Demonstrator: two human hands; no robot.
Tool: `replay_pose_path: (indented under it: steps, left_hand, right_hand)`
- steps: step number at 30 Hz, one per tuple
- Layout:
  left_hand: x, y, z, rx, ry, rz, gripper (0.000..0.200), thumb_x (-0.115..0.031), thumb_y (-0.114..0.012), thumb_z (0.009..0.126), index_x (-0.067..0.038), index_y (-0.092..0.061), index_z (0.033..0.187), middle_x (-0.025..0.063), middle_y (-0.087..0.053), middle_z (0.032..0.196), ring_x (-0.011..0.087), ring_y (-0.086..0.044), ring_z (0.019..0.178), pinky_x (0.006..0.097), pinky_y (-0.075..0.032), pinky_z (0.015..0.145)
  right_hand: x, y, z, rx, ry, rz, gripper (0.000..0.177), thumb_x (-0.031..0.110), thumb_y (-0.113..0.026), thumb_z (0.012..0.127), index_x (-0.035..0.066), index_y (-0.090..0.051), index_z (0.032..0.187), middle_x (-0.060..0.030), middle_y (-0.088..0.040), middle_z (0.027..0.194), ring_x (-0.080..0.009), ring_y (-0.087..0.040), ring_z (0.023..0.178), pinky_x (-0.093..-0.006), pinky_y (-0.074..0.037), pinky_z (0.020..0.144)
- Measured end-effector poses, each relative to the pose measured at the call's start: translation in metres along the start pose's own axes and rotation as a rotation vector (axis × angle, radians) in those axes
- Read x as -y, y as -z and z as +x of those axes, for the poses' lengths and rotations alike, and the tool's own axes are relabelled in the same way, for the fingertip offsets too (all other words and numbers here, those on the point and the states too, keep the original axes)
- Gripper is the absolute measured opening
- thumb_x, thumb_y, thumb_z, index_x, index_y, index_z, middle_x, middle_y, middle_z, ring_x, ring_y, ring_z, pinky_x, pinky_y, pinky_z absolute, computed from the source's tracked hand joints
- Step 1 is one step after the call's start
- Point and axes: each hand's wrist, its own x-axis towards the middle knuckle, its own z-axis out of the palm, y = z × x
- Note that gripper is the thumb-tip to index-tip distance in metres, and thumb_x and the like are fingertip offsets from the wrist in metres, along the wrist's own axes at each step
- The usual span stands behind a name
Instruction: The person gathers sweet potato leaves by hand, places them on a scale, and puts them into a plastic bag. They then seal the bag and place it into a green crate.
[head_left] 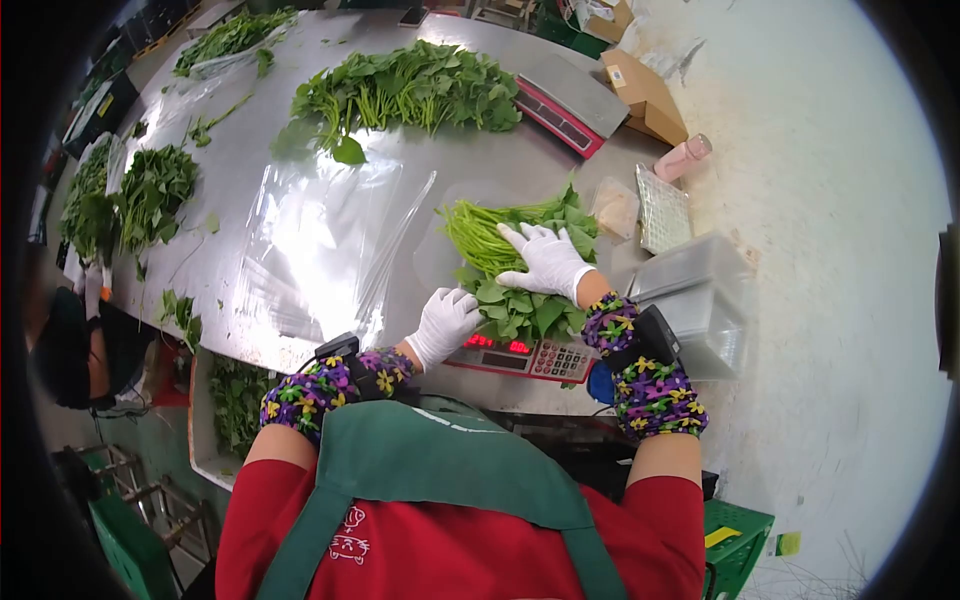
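Green apron (450, 460): nearest my view, over a red shirt (420, 560).
Leafy bunch (485, 238): one, on the near scale (560, 362), right of centre at the near side of the steel table (440, 165); stems point left, leaves right.
Right hand (548, 264): gloved, fingers spread wide over the bunch.
Left hand (445, 325): gloved, fingers curled narrow by the near-left leaves; I can't tell whether it pinches any.
Handling: I judge the bunch light and soft, the leaves easily bruised, the loose stems apt to slide apart.
Best hold: I'd cup both sides around the stems, just left of the leaves, without squeezing.
Scales: two, counting the far scale (575, 95).
Other greens: one broad far heap (410, 90), one far-left heap (235, 38), apparently two left bunches (158, 185), though the lens edge blurs them.
Clear bags (320, 230): a glare-washed pile to the left, uncountable.
Pink bottle (683, 158): one, far right.
Co-worker's hand (93, 290): one visible, left.
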Motion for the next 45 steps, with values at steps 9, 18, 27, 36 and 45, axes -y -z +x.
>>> replay_pose_path:
  steps: [9,18,27,36,45]
  left_hand:
    - [0.020,0.033,0.070,-0.118,-0.244,-0.004,0.022,-0.018,-0.066,0.073,-0.011,-0.062,0.094,0.0114,-0.057,0.127,0.0274,-0.056,0.115,0.0435,-0.043,0.100]
    - [0.041,0.029,0.084,0.319,-0.324,-0.034,0.018,-0.016,-0.056,0.083,-0.008,-0.053,0.098,0.0151,-0.060,0.124,0.0244,-0.063,0.105,0.0373,-0.050,0.079]
    - [0.042,0.018,0.077,0.278,-0.366,-0.076,0.019,-0.013,-0.057,0.081,-0.006,-0.055,0.099,0.0161,-0.061,0.124,0.0283,-0.063,0.111,0.0394,-0.053,0.081]
    - [0.021,0.026,0.084,0.358,-0.295,-0.052,0.016,-0.014,-0.056,0.084,-0.006,-0.054,0.098,0.0144,-0.066,0.115,0.0280,-0.067,0.103,0.0373,-0.055,0.075]
    - [0.024,0.023,0.095,0.322,-0.181,-0.098,0.021,-0.011,-0.060,0.077,-0.006,-0.056,0.098,0.0095,-0.060,0.087,0.0257,-0.066,0.074,0.0384,-0.052,0.059]
  right_hand:
    - [0.003,0.001,-0.002,0.031,-0.042,0.123,0.090,0.061,-0.056,0.086,0.014,-0.022,0.155,-0.0230,-0.040,0.149,-0.0405,-0.041,0.136,-0.0588,-0.028,0.112]
    - [-0.046,-0.018,0.004,0.058,0.220,0.803,0.094,0.054,-0.055,0.093,-0.005,-0.013,0.153,-0.0262,-0.023,0.158,-0.0311,-0.026,0.146,-0.0328,-0.023,0.118]
    - [-0.043,0.001,-0.009,0.232,0.122,1.014,0.082,0.038,-0.057,0.096,0.002,-0.013,0.156,-0.0226,-0.037,0.152,-0.0257,-0.035,0.141,-0.0340,-0.026,0.116]
    - [-0.060,0.003,0.054,-0.352,-0.147,0.476,0.056,0.044,-0.053,0.093,0.006,-0.054,0.135,-0.0207,-0.066,0.120,-0.0326,-0.062,0.111,-0.0375,-0.047,0.096]
    - [-0.058,0.036,0.021,0.324,-0.324,0.685,0.082,0.067,-0.037,0.095,-0.003,-0.057,0.131,-0.0199,-0.059,0.133,-0.0330,-0.058,0.120,-0.0379,-0.040,0.105]
